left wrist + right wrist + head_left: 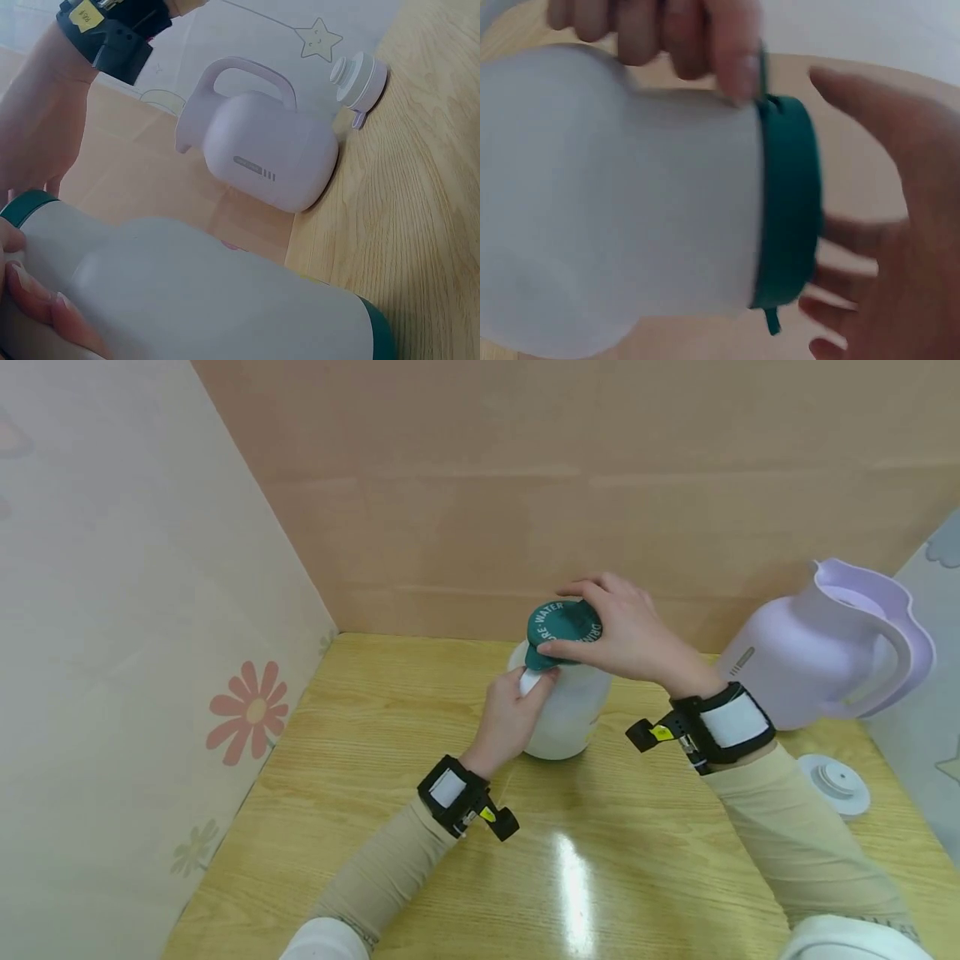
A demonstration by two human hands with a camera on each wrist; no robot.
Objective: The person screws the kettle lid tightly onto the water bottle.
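Observation:
A white jug [564, 710] with a green lid [564, 622] stands upright on the wooden table [420, 718], near the back wall. My left hand [525, 689] grips the jug's upper side just under the lid; its fingers [36, 298] press on the white body [195, 292]. My right hand [561, 620] comes from above, thumb and fingers curled round the green lid's rim. In the right wrist view the lid [787, 202] sits on the jug [615, 217], with my right hand's fingers [900, 225] spread around it and my left hand's fingers [667, 37] on the far side.
A lilac pitcher [817, 652] with a big handle stands at the right, also in the left wrist view as the lilac pitcher [270, 157]. Its round white lid [834, 782] lies on the table beside it. Patterned panels wall in the left, back and right sides.

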